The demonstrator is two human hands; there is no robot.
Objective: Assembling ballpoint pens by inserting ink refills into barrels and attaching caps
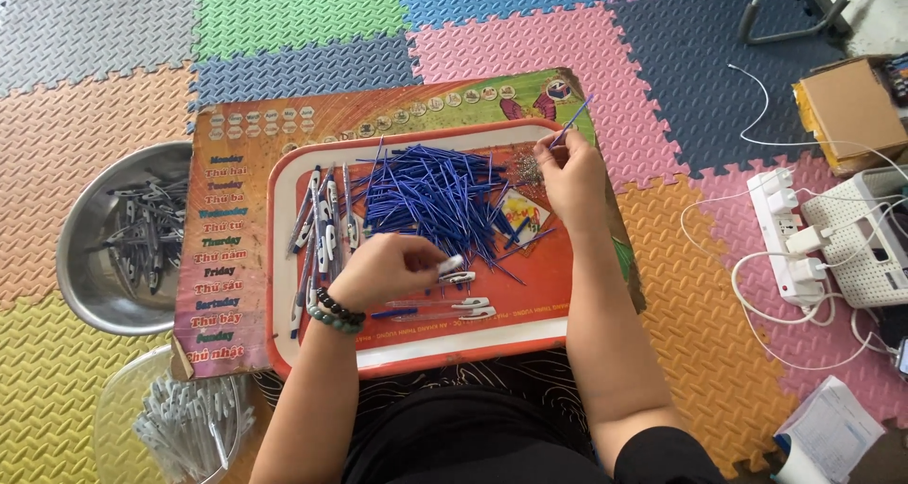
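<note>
A person sits on a floor of coloured foam mats [312, 11] with an orange tray [416, 356] resting on a printed board [227, 248] across the lap. The left hand [383, 268] hovers near the middle of the tray, toward its front edge, fingers curled shut around a pen barrel [452, 267] whose white clip end sticks out to the right; a bead bracelet [333, 312] circles that wrist. The right hand [570, 177] is raised over the tray's far right corner, thumb and fingertips pinched together on one blue ink refill [574, 120] that points up and away past the tray's rim. Between the two hands, in the tray's centre and toward its far edge, lies a heap of blue refills [430, 196], far too many and too tangled to count. Along the tray's left edge lie finished pens [320, 224], roughly eight, side by side. Near the front edge, just right of the left hand, lie two clear barrels [445, 306] with white clips. A small cluster of tiny metal springs [528, 169] sits just beside the right hand, uncountable. Off the board's left edge stands one metal bowl [80, 257] holding many dark pens, and beside the front left corner one clear bowl [118, 399] of grey pen parts. On the mats to the right are one power strip [790, 233] with white plugs and cables and one cardboard box [849, 111].
</note>
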